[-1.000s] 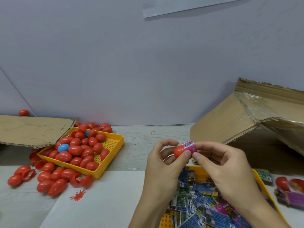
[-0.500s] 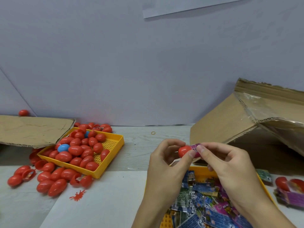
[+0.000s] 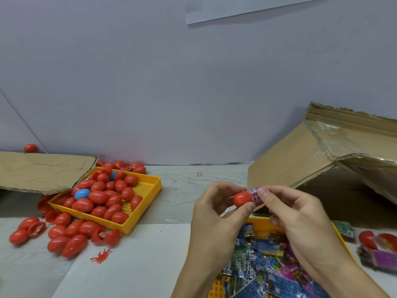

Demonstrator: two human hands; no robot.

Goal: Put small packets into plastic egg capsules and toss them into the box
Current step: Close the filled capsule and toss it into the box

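Grey wall behind, pale tabletop. Left hand (image 3: 217,214) grips red egg (image 3: 243,198) steady, open end rightward; right hand (image 3: 300,220) pinches pink packet (image 3: 256,195), half in, prob. pushing. Box (image 3: 300,160) open on right for tossing.

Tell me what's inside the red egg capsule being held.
A pink packet sticks out of the red egg capsule, held by the left hand and right hand. Its inserted end is hidden.

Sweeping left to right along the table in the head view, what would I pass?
Cardboard flap → yellow tray of red eggs → left hand → red capsule with pink packet → right hand → cardboard box.
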